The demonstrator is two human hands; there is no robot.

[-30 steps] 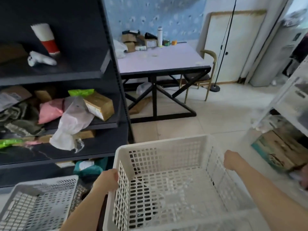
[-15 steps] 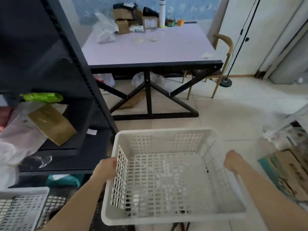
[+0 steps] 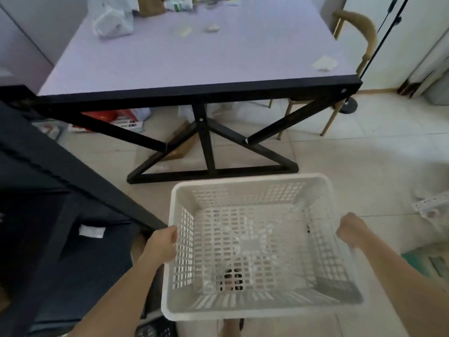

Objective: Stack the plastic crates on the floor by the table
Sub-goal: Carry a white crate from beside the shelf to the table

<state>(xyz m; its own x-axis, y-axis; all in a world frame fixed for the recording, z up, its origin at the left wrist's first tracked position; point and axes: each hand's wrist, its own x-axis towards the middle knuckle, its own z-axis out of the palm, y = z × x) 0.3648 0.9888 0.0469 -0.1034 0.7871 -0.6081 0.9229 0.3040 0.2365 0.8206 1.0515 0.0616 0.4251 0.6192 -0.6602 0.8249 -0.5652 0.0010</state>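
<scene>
I hold a white slotted plastic crate off the floor, level and empty, in front of me. My left hand grips its left rim and my right hand grips its right rim. The crate hangs over the tiled floor just short of the black cross-braced base of the lilac-topped table. A foot shows through the slots in the crate's bottom. A dark perforated crate edge peeks in at the bottom, mostly out of frame.
A black metal shelf unit stands close on my left. A wooden chair sits at the table's right side. Boxes and bags lie under the table. A white power strip and a box are on the floor at right.
I have walked forward with the crate toward the table; the shelf has slid off to the left and the second white crate has left view. Both hands keep their grip.
</scene>
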